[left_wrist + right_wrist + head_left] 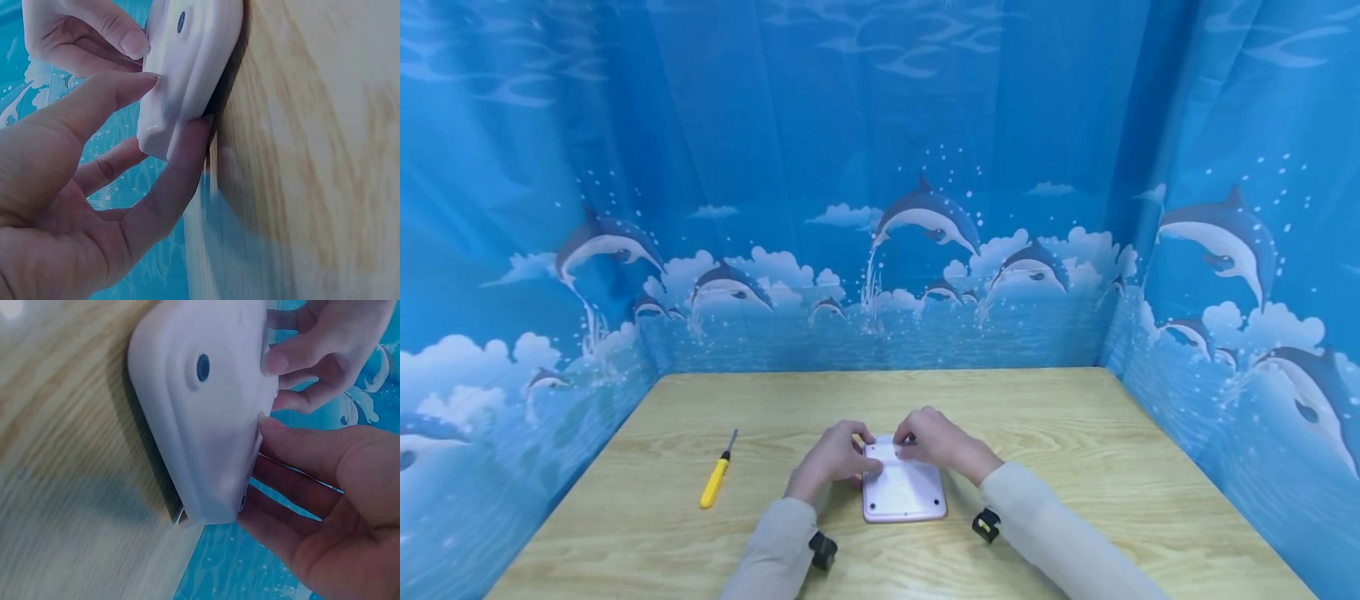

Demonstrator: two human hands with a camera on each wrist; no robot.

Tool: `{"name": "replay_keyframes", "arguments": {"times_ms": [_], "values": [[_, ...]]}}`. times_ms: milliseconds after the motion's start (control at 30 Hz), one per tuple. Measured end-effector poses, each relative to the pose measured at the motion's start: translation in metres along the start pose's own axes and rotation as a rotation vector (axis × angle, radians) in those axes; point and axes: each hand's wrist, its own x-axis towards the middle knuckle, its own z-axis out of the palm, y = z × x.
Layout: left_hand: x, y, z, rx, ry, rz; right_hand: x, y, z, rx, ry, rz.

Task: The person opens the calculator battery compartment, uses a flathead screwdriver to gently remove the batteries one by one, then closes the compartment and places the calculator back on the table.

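A flat white calculator (906,493) with a pinkish rim lies back side up on the table, dark round spots near its corners. My left hand (833,457) grips its far left part, thumb on the back face. In the left wrist view, a finger of that left hand (87,212) reaches under the calculator's edge. At the far edge, my right hand (936,439) holds on with its thumb against the back. The right wrist view shows the right hand's (337,500) thumb tip at a small raised edge on the calculator (219,425), other fingers behind the far side.
To the left on the wooden table (1037,404) lies a screwdriver (716,479) with a yellow handle, its shaft pointing away. A blue curtain (820,125) with dolphins surrounds the back and sides. Each sleeve carries a small black wrist camera (823,551).
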Motion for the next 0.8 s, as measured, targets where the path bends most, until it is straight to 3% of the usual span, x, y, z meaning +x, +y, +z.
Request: {"name": "replay_keyframes", "arguments": {"times_ms": [800], "values": [[-0.0002,0.0007,0.0002,0.01,0.002,0.005,0.0031,-0.004,0.0041,-0.075,0.03,-0.059]]}}
